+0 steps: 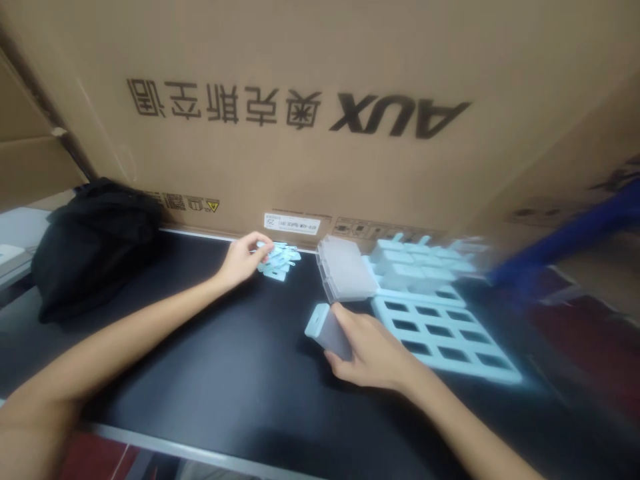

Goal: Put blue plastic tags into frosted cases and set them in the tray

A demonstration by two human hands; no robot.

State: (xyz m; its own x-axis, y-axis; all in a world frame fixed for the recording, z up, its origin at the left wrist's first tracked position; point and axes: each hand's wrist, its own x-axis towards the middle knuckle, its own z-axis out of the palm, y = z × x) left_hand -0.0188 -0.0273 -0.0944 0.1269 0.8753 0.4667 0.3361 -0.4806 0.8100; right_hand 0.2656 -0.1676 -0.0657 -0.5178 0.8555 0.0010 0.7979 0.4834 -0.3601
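My right hand (367, 347) is closed round a small clear box with a light-blue end cap (317, 320), held above the black table. The cap faces left. At the table's far side, the pinched fingers of my left hand (246, 259) are at a pile of flat light-blue plastic pieces (279, 261). Whether a piece is between those fingertips is too small to make out. Just beyond my right hand stands a translucent grey plastic case (345, 268). To its right lies a light-blue tray (440, 308) with rows of rectangular openings.
Behind the tray, several light-blue lidded boxes (420, 260) stand in rows. A large cardboard box (280, 160) with upside-down lettering walls off the back. A black bag (95, 247) lies at the left, and a blurred blue bar (570, 233) slants in at the right.
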